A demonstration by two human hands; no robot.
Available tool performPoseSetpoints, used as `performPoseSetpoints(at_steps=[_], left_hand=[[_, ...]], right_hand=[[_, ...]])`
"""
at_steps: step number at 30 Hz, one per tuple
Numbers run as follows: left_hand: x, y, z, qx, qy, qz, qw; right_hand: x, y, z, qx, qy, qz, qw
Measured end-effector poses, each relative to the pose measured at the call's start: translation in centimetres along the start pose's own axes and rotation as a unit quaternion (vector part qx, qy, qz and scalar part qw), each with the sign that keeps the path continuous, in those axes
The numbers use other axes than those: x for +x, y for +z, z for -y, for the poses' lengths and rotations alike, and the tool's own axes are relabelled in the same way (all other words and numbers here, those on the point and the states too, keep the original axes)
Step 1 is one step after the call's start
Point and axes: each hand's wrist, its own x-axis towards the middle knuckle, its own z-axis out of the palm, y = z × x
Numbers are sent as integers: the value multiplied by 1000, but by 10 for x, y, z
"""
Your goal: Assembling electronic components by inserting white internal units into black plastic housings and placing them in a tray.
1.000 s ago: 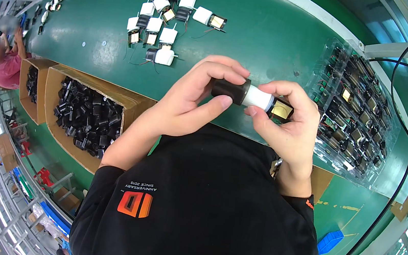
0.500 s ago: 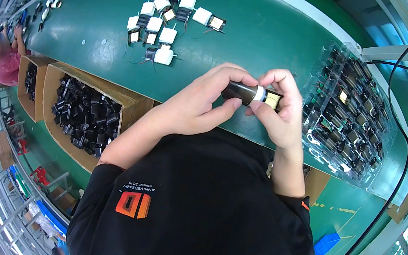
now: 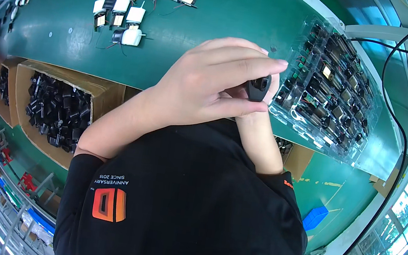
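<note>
Left hand [image 3: 215, 80] grips the black piece [image 3: 258, 89] above the near edge of the table [image 3: 191, 25]; right hand [image 3: 273, 90] largely hidden, grip undetermined. Piece not set down; completeness cannot be told. White units [image 3: 135, 15] lie loose toward the far edge; boxed black parts [image 3: 56, 113] appear unused.
</note>
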Motion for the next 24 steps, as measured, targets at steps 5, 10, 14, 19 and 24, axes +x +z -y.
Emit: performPoseSetpoints(at_steps=[5,10,14,19,24], left_hand=[[-7,2,3,16,5,-2,1000],[-4,3,-2,14,19,-10,1000],[-5,2,-2,14,2,-4,1000],[-8,0,-1,8,-16,15,1000],[-12,-7,6,-16,-59,35,998]], right_hand=[[5,40,-3,29,52,-386,921],[0,-10,-5,-34,32,-16,999],[3,-6,-9,-20,-1,-6,1000],[5,-2,-5,-18,2,35,999],[3,13,-7,-171,-41,33,984]])
